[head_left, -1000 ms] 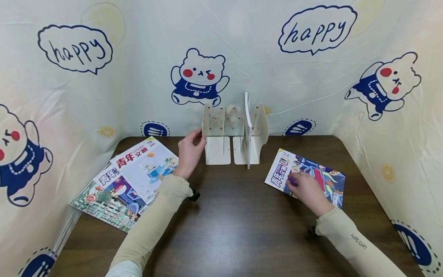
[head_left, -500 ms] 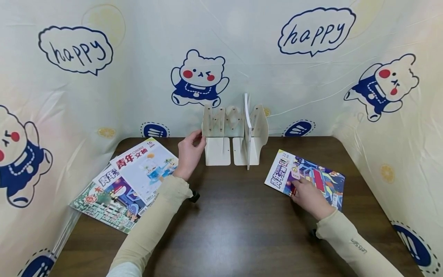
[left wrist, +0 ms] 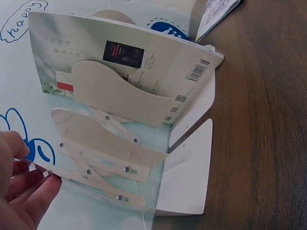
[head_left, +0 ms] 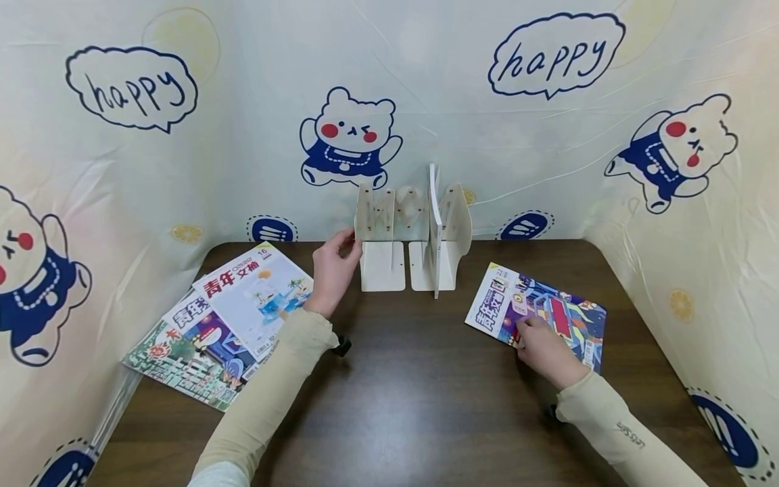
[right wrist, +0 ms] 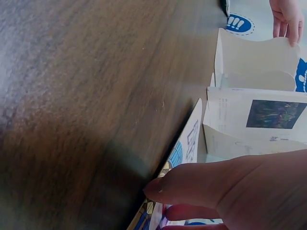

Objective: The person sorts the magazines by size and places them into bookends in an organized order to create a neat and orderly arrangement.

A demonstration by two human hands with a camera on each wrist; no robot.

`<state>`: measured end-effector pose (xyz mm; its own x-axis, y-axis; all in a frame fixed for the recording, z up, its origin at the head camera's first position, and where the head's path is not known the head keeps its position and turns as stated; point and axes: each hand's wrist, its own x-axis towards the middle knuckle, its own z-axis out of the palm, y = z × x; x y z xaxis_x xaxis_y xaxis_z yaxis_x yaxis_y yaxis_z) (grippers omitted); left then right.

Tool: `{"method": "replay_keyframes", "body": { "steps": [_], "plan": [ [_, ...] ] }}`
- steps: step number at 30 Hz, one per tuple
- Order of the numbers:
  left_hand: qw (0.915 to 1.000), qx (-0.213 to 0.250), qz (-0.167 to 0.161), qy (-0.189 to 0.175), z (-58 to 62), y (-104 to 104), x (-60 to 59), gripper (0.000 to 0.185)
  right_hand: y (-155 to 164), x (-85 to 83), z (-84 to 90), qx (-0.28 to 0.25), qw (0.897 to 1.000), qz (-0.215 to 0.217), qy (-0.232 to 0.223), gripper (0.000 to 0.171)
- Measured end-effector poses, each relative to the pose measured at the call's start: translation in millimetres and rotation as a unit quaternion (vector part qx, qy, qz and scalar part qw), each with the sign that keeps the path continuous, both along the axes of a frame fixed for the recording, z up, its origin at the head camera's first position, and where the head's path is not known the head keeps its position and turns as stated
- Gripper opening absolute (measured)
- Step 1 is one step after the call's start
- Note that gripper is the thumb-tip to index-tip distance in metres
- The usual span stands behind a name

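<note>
Left grip [head_left: 333, 270] pinches the outer left panel of a white expanding book rack [head_left: 383, 269], thumb one side, fingers the other in the left wrist view. Likely there to steady the rack; the panels are thin and joined by riveted crossed links, so a knock could well shift them.

Rack stands at the back of the counter [head_left: 389, 406]. One magazine [left wrist: 91, 43] stands upright between its two rightmost panels, presumably kept on edge by them.

Right grip [head_left: 552, 352] has hold of the near edge of a colourful magazine [head_left: 562, 312], thumb and fingers on opposite faces. This one lies at a slant, right of the rack and apart from it. An edge hold seems sensible for something flat: little else to get fingers around. Whether the edge is raised, cannot tell from the head view.

Far left: an overlapping fan of magazines, white cover [head_left: 258, 297] uppermost, purple-blue cover [head_left: 213, 338] under it, green cover [head_left: 185, 372] lowest. The spread leaves part of each showing.

Counter is dark brown wood grain, with a soft glare in the middle. Pale cloth [head_left: 450, 108] hangs round three sides, printed with bears, orange slices, "happy" bubbles.
</note>
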<state>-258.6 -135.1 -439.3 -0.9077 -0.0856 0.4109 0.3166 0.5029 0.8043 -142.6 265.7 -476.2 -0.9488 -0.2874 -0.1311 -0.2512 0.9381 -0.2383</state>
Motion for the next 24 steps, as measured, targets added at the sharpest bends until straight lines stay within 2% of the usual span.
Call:
{"method": "replay_keyframes", "body": {
  "steps": [12,24],
  "plan": [
    [1.0,0.0,0.001,-0.005,0.3,-0.6,-0.7,0.035,-5.5,-0.7,0.0,0.002,1.0,-0.012,-0.024,0.028],
    [1.0,0.002,-0.002,-0.007,-0.2,-0.7,-0.4,0.036,-4.9,4.2,-8.2,0.006,1.0,0.006,0.021,0.019]
  ]
}}
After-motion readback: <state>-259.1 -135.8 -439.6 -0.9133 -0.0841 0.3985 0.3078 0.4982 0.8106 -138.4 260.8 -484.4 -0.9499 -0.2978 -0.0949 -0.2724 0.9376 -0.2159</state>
